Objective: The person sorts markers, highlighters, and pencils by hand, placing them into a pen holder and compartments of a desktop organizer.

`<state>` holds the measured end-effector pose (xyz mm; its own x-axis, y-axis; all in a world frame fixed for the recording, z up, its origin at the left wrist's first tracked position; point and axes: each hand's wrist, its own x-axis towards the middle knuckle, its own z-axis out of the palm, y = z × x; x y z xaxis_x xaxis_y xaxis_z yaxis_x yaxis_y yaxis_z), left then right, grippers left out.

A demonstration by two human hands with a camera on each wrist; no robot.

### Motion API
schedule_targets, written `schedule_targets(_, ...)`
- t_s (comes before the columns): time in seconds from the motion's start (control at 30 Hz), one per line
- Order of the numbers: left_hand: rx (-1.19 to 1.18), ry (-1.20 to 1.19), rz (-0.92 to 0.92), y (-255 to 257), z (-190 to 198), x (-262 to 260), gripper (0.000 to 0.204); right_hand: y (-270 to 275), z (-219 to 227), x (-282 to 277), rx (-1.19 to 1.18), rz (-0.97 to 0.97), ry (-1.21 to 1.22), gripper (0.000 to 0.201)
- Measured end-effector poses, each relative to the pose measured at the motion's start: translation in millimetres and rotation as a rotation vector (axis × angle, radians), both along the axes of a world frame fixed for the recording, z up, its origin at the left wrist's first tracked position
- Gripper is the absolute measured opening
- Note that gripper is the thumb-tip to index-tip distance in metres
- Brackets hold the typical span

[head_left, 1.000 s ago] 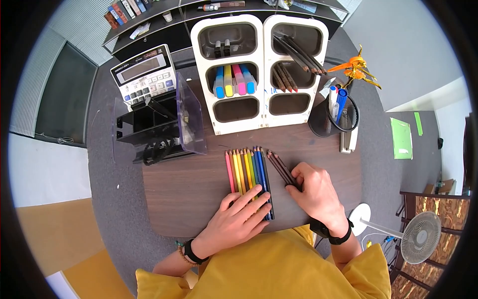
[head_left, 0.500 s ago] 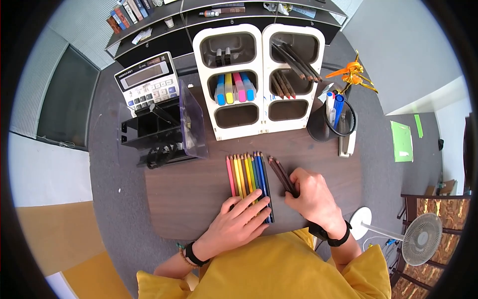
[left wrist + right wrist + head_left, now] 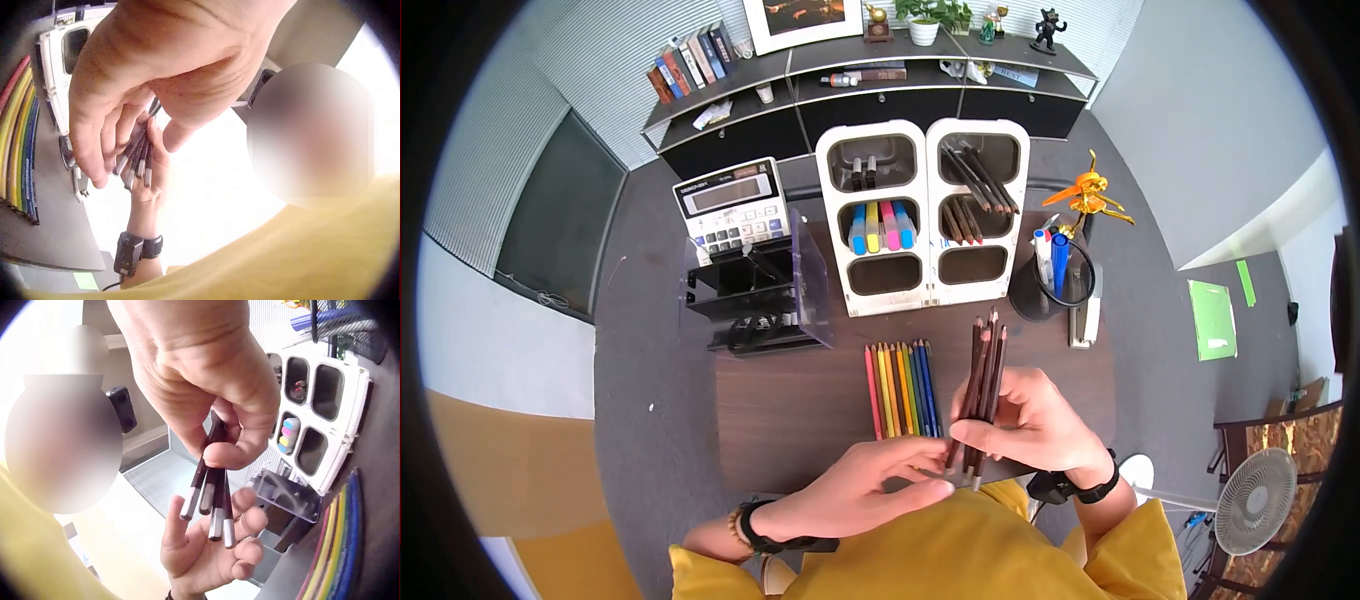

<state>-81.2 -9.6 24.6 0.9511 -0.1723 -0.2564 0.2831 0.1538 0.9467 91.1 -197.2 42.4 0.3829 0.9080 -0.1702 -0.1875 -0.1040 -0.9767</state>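
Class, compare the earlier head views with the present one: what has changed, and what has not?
The right hand, already gripping the dark pencils, has raised them off the table, tips up. The left hand has let go of the coloured pencils and moved toward the dark pencils' lower ends. The coloured row and white organisers stayed put.

The right hand (image 3: 1040, 420) pinches, thumb opposing curled fingers — the left hand (image 3: 862, 492) just beside it, fingers loosely bent.

Bright; wrist views seemingly overexposed
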Motion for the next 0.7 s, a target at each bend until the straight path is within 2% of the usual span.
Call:
schedule_targets(0.07,0.058,-0.012,-0.040,-2.8,3.0,12.1,0.030,10.5,1.6,-5.0,0.119,-0.040,0.000,0.009)
schedule_targets(0.13,0.133,0.036,-0.062,-2.5,-1.9,22.2,0.029,14.3,4.5,-1.5,0.089,-0.048,-0.059,0.008)
schedule_targets(0.17,-0.077,0.037,0.064,-6.7,-4.9,25.1,0.031,15.9,4.7,-0.6,0.052,-0.057,-0.111,0.008)
schedule_targets(0.2,-0.066,0.068,0.054,-3.4,-2.9,28.3,0.030,18.6,-5.2,0.7,0.128,-0.100,-0.193,0.008)
schedule_targets(0.33,-0.058,0.063,0.013,6.2,-7.3,36.8,0.029,23.2,-7.0,8.6,0.130,-0.070,-0.253,0.010)
schedule_targets(0.43,-0.096,0.022,0.014,10.7,-18.1,36.4,0.029,27.2,-1.1,11.9,0.133,-0.038,-0.238,0.013)
schedule_targets(0.5,-0.112,0.034,0.018,12.9,-20.3,36.7,0.030,33.4,16.7,10.7,0.184,-0.098,-0.088,0.017)
schedule_targets(0.57,-0.127,0.046,0.020,14.0,-22.7,36.4,0.030,33.8,19.6,18.3,0.129,-0.076,-0.118,0.020)
schedule_targets(0.67,-0.137,0.065,0.016,16.6,-26.7,36.3,0.031,41.3,27.2,15.9,0.073,-0.091,-0.184,0.015)
schedule_targets(0.7,-0.084,0.047,-0.003,18.8,-27.5,36.7,0.030,42.7,25.4,15.2,0.072,-0.091,-0.183,0.015)
